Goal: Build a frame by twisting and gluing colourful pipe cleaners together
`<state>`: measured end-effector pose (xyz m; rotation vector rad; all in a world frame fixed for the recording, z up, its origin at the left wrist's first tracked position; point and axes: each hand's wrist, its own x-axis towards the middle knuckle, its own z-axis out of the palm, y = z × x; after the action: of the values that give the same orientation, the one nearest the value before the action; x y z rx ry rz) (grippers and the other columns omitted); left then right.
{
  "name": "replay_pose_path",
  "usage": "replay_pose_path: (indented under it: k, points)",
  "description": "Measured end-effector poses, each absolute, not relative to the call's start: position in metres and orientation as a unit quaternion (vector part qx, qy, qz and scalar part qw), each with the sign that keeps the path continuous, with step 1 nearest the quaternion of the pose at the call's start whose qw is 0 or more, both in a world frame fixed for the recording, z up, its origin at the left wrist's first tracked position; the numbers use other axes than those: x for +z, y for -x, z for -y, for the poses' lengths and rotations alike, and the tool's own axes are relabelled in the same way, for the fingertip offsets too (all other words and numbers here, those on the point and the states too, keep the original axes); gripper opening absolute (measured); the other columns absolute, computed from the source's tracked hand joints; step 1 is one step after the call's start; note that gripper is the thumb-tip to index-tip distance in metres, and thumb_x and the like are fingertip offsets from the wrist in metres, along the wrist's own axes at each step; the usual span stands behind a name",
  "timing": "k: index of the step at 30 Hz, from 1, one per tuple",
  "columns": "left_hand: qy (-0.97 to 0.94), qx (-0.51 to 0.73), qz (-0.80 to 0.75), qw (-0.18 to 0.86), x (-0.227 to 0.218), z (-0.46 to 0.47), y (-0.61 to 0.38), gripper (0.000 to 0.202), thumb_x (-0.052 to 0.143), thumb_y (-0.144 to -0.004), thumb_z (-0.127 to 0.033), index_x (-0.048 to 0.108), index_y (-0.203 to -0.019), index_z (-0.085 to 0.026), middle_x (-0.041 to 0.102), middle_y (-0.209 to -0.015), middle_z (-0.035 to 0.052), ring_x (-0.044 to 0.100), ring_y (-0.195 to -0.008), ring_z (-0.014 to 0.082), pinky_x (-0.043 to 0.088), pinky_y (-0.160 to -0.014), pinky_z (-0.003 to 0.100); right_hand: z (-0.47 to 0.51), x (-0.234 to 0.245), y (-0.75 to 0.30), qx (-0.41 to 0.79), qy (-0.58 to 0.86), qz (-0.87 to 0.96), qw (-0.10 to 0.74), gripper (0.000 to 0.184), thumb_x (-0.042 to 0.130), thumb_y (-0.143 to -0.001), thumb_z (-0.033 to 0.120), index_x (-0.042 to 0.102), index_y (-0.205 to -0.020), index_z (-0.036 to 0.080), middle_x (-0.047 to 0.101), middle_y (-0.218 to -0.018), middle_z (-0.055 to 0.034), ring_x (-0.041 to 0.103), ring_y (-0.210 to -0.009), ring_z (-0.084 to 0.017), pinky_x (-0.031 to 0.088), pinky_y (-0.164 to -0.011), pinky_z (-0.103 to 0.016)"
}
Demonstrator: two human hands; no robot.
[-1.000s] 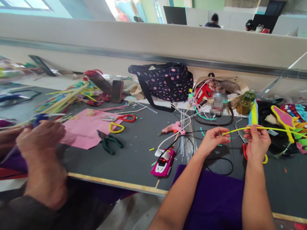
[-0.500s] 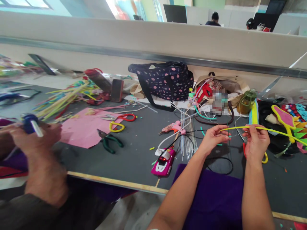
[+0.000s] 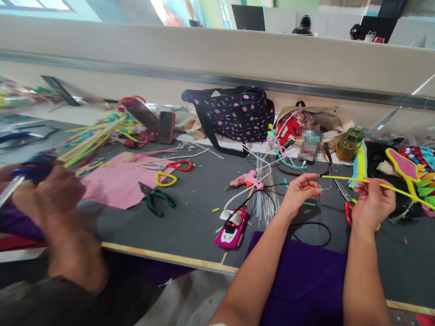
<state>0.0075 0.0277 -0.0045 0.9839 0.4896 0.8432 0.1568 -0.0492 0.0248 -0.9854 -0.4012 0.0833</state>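
Pinching yellow strip with right hand, farther along than before, thus leaving a longer span between hands; pinching thin wire near strip's end with left hand, above grey table.

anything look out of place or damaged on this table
Nothing looks clearly damaged or spilled, but the table is untidy. Small scraps, such as a yellow bit, lie loose on it. The pliers lie with their handles spread, overlapping the pink sheet. Cables cross the clear sticks.
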Motion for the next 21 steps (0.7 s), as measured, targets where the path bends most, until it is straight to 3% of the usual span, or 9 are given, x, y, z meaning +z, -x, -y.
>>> replay_pose_path:
  k: [5, 10, 14, 21]
  points:
    - [-0.446, 0.426, -0.232, 0.752, -0.004, -0.031, -0.005, 0.045, 0.080, -0.062, -0.022, 0.065, -0.104, -0.014, 0.066, -0.077, 0.0012, 0.063, -0.067, 0.0112, 0.050, -0.065, 0.024, 0.056, 0.024, -0.173, 0.037, 0.434, 0.156, 0.886, 0.014, 0.064, -0.075, 0.031, 0.057, -0.078, 0.019, 0.052, -0.055, 0.0060, 0.045, -0.042, -0.008, 0.035, -0.038, -0.019]
    - [-0.433, 0.435, -0.220, 0.759, 0.002, -0.030, -0.002, 0.039, 0.081, -0.063, -0.021, 0.068, -0.100, -0.015, 0.067, -0.078, 0.0020, 0.062, -0.067, 0.0116, 0.049, -0.065, 0.025, 0.049, 0.021, -0.152, 0.242, 0.471, 0.217, 0.820, 0.015, 0.063, -0.076, 0.033, 0.059, -0.077, 0.018, 0.047, -0.052, 0.0068, 0.045, -0.044, -0.008, 0.038, -0.040, -0.019]
    - [-0.431, 0.415, -0.209, 0.773, 0.006, -0.026, -0.001, 0.033, 0.081, -0.063, -0.021, 0.071, -0.093, -0.014, 0.067, -0.077, 0.0026, 0.062, -0.066, 0.0117, 0.048, -0.064, 0.025, 0.043, 0.020, -0.125, 0.357, 0.494, 0.264, 0.748, 0.020, 0.068, -0.075, 0.036, 0.064, -0.082, 0.018, 0.055, -0.061, 0.0047, 0.033, -0.039, -0.003, 0.020, -0.035, -0.016]
    - [-0.414, 0.400, -0.216, 0.788, 0.009, -0.022, -0.001, 0.028, 0.082, -0.064, -0.026, 0.073, -0.087, -0.014, 0.068, -0.077, 0.0031, 0.061, -0.064, 0.0111, 0.048, -0.064, 0.026, 0.043, 0.014, -0.113, 0.338, 0.512, 0.302, 0.730, 0.023, 0.076, -0.071, 0.036, 0.065, -0.080, 0.018, 0.052, -0.055, 0.0066, 0.031, -0.039, -0.003, 0.021, -0.036, -0.018]
